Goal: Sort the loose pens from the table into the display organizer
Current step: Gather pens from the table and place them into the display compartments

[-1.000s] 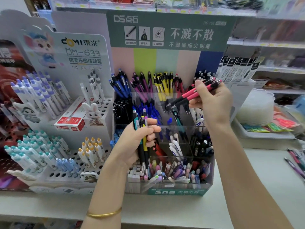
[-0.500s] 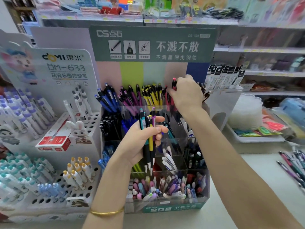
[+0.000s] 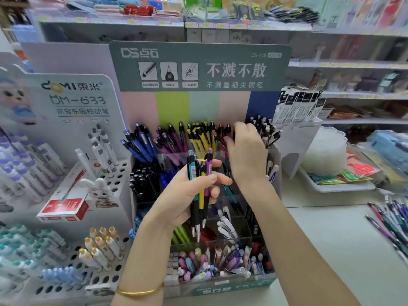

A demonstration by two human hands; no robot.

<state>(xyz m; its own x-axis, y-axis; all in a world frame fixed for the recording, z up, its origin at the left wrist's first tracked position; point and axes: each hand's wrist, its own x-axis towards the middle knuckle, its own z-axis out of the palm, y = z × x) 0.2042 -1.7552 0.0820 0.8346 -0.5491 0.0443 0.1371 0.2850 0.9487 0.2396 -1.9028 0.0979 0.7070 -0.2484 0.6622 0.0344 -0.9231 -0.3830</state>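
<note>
Holding pens before the display organizer (image 3: 220, 287)
Left hand (image 3: 180, 196) grips teal, yellow and purple pens (image 3: 201, 195); right hand (image 3: 247, 155) at the red pens (image 3: 222, 131), grip too blurred to tell.

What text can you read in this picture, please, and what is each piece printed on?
"DS点石": display organizer's green header card
"DS-756": same card, upper right
"不溅不散": same card, large
"不溅墨细尖钢笔": same card, beneath
"DOMI東米": white pen stand's backboard
"DM-633": same backboard
"萌宠乐园按动笔": same backboard
Too small or blurred: the card's icon captions, the shelf price tags, the barcode label on the held teal pen.
</note>
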